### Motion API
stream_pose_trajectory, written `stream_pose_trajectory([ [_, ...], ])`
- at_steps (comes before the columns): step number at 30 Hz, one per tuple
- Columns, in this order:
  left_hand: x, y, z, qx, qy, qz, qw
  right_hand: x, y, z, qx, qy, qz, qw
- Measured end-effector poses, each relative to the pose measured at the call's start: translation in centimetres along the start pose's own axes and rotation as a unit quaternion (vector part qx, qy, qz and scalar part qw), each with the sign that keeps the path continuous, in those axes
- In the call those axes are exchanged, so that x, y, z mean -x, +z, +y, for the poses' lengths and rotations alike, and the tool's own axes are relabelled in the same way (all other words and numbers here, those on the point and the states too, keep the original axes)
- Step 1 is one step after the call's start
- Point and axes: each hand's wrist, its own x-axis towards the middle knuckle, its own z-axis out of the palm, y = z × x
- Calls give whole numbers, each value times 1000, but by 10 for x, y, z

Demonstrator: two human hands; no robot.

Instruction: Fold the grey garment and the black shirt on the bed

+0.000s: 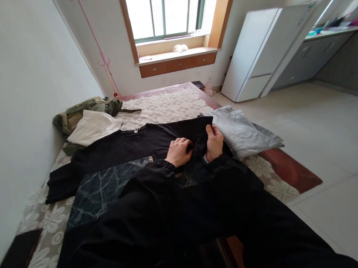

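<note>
One shirt: right grip pinched closed on sleeve; left grip curled atop shirt, hold unclear; grey cloth beside shirt.

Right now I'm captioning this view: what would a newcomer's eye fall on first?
Probably the bright, green-framed glass window at top centre. Next, the black round-necked cloth shirt spread mid-picture, held near its right edge by the right hand, with the left hand against it. The tall white refrigerator stands at upper right.

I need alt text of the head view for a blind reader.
A person's right hand grips one end of a black shirt that the left hand touches. The shirt lies on a flowered cloth, with grey clothes at its right.
</note>
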Motion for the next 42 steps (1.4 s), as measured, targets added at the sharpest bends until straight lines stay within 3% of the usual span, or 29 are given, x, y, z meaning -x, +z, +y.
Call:
stream_pose_trajectory([
  [7, -3, 21, 9, -100, 3, 2, 995, 0, 2, -2, -24, 29, -106, 994],
  [12, -2, 30, 10, -142, 9, -32, 989, 5, 3, -5, 11, 29, -177, 984],
  [17, 0, 15, 5, -102, 27, -33, 994, 8, 4, -10, -19, 44, -202, 978],
  [20, 0, 10, 4, -93, -6, 1, 996, 9, 5, -12, -50, 58, -206, 976],
  [23, -1, 8, 3, -39, -37, 31, 998, 9, 6, -13, -65, 60, -252, 964],
  [25, -2, 7, 0, 17, -43, 41, 998, 9, 6, -12, -48, 36, -269, 961],
  [28, -6, 5, -8, 107, -40, 66, 991, 4, 1, -7, 15, -33, -215, 976],
  [31, -11, 4, -16, 320, -78, 96, 939, 0, -5, -1, 136, -61, -178, 973],
  [34, -13, 2, -19, 503, -111, 83, 853, 1, -8, 1, 234, -69, -225, 943],
  [38, -14, -4, -20, 597, -121, 85, 789, 10, -7, 0, 320, -119, -330, 880],
  [42, -18, -11, -21, 637, -124, 159, 744, 18, -11, 0, 423, -164, -395, 799],
])
